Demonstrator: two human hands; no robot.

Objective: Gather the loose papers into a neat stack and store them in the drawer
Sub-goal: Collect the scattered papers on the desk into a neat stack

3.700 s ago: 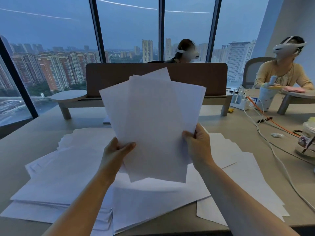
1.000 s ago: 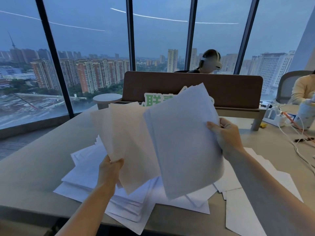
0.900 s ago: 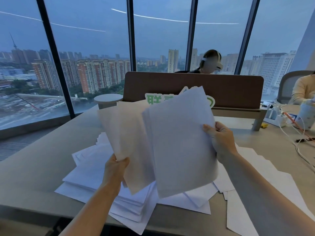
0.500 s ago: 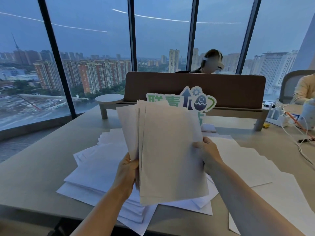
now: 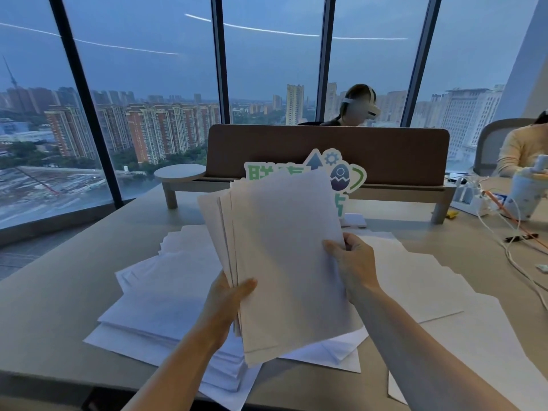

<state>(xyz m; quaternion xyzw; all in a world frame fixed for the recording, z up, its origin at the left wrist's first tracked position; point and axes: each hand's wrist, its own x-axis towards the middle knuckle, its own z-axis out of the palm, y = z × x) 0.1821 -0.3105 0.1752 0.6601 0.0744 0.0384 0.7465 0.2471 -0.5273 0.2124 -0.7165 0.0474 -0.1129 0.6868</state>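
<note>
Loosely fanned sheaf (image 5: 284,262) (edges uneven) — both hands

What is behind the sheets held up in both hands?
Behind the held sheets stands a green sign, only its top and right edge showing. More papers lie on the desk. The sign's lettering is mostly covered.

Loose papers (image 5: 166,295) are covering the near middle of the table (image 5: 53,310), leaving bare passage along its left side. Behind them a green sign (image 5: 353,176) and a brown divider (image 5: 385,152) are blocking the far edge, while cables (image 5: 510,247) are trailing across the right side.
</note>
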